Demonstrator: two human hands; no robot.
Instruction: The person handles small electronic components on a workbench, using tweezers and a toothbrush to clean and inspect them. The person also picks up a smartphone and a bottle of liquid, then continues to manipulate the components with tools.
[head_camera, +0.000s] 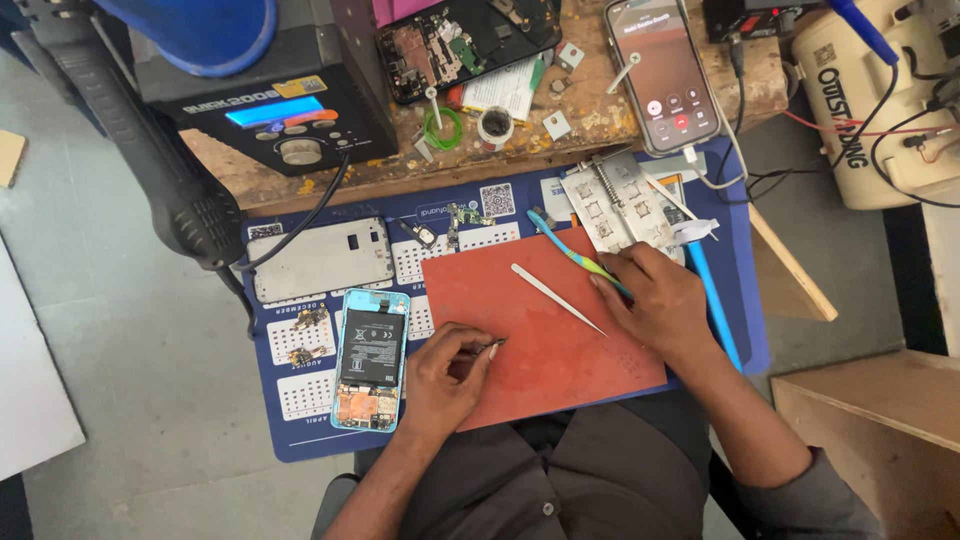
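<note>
A fine metal tool (487, 347), apparently tweezers, sits pinched in the left hand (447, 372) at the near-left part of a red mat (560, 350); it looks light, stiff and sharp-tipped, best gripped mid-shaft. What its tip touches is too small to tell. The right hand (655, 300) closes its fingers on a teal-handled brush (575, 252), thin, light plastic, lying aslant across the mat's far edge. A white spudger (556, 298) lies loose between the hands. Left of the mat, on a blue work pad (300, 400), rests an opened phone (371, 358), battery showing, fragile. A lit phone (664, 75) lies on the wooden bench (590, 110) beyond.
</note>
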